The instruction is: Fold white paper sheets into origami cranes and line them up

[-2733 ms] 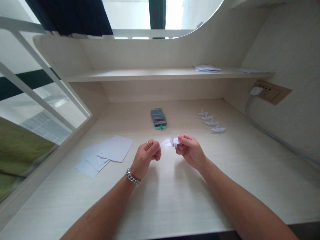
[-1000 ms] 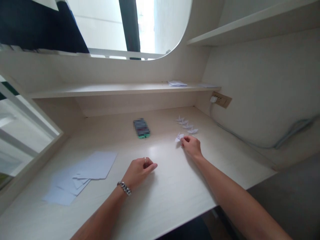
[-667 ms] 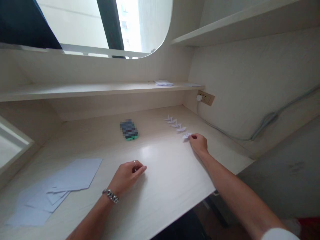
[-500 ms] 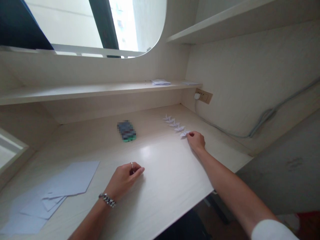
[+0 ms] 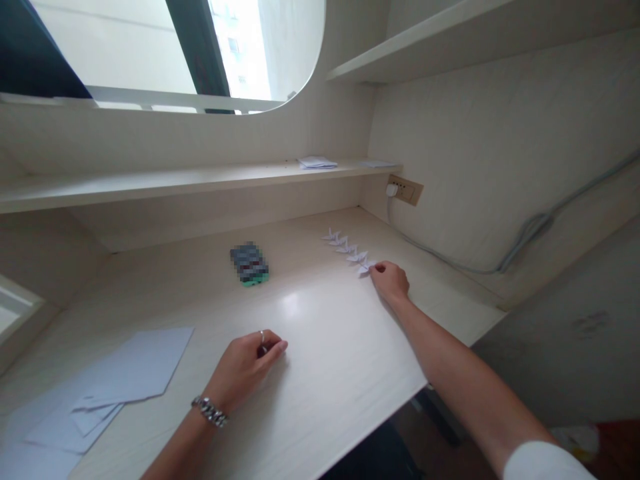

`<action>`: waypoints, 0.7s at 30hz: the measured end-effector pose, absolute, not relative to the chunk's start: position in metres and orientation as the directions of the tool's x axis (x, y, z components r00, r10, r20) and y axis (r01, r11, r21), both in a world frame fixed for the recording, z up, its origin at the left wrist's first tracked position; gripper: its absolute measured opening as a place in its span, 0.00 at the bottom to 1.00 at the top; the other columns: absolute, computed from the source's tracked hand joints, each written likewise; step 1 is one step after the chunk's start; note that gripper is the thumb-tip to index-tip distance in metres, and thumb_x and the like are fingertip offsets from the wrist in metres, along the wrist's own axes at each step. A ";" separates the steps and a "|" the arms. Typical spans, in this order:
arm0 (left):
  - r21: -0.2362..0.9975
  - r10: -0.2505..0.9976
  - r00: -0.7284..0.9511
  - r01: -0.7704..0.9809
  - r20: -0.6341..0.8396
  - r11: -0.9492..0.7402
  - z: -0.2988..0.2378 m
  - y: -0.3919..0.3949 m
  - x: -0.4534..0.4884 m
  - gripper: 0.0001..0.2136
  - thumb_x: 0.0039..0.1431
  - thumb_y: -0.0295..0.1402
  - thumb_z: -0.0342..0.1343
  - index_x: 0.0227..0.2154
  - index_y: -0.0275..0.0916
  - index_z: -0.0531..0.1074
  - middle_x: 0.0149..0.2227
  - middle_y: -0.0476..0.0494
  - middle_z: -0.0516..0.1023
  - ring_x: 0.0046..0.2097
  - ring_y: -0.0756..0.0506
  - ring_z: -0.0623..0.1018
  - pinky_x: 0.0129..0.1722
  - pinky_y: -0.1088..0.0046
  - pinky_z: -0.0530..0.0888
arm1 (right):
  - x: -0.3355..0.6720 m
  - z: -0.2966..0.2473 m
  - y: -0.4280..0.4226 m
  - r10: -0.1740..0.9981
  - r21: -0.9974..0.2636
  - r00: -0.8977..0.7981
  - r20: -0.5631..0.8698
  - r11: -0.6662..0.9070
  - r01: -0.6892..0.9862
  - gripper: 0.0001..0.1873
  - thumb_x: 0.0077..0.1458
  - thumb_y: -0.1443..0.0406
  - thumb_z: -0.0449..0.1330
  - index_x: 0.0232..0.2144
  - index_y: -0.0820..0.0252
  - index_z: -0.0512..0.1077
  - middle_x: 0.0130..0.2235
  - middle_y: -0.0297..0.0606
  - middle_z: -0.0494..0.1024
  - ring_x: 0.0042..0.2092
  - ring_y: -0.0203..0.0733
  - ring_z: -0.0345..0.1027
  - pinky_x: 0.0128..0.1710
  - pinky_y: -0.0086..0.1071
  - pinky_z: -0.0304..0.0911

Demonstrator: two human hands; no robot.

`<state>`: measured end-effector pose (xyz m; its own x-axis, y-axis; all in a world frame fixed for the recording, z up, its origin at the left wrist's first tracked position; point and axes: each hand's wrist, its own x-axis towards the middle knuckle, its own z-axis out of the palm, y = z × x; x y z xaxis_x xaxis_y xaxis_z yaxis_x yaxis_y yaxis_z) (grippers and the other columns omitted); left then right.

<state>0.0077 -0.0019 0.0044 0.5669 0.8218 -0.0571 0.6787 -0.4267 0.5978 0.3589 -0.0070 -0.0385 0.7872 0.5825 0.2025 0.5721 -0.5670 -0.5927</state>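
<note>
My right hand (image 5: 391,281) pinches the edge of a small white folded paper crane (image 5: 365,267) between thumb and fingers. That crane stands at the near end of a slanting row of several paper cranes (image 5: 346,247), close beside its neighbour. My left hand (image 5: 247,367) rests on the desk (image 5: 300,387) with its fingers curled in and the thumb against the index finger. Nothing shows in it. It wears a ring and a metal-link bracelet (image 5: 209,411).
White paper sheets (image 5: 145,360) lie at the left. A pixelated dark object with a green edge (image 5: 249,264) sits mid-desk. Folded papers (image 5: 317,163) lie on the low shelf (image 5: 200,180). A plug and socket (image 5: 406,190) and a grey cable (image 5: 520,243) run along the right wall.
My right hand has shifted the nearest crane slightly toward the row, and it now sits closer to its neighbour. My left hand keeps its pose. The view has moved a little.
</note>
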 end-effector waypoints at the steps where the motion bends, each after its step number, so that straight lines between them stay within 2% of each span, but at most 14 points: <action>1: 0.600 0.821 0.569 0.676 -0.055 -0.428 0.004 -0.002 0.008 0.17 0.58 0.46 0.48 0.29 0.40 0.76 0.28 0.47 0.80 0.30 0.45 0.75 0.32 0.71 0.66 | 0.359 -0.038 -0.007 0.583 -0.592 0.786 0.205 -0.566 0.574 0.15 0.52 0.54 0.57 0.36 0.53 0.79 0.38 0.42 0.82 0.40 0.47 0.74 0.36 0.33 0.63; 21: 0.590 0.816 0.576 0.676 -0.050 -0.441 0.006 -0.002 0.007 0.17 0.58 0.46 0.48 0.31 0.40 0.77 0.29 0.46 0.80 0.31 0.45 0.76 0.34 0.70 0.67 | 0.356 -0.039 -0.007 0.569 -0.577 0.789 0.233 -0.572 0.583 0.14 0.53 0.55 0.58 0.34 0.55 0.79 0.37 0.42 0.82 0.40 0.47 0.73 0.36 0.32 0.63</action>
<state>0.0074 -0.0025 0.0057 0.5760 0.8159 -0.0498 0.6762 -0.4414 0.5899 0.3565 -0.0070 -0.0394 0.7887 0.5690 0.2329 0.5829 -0.5717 -0.5774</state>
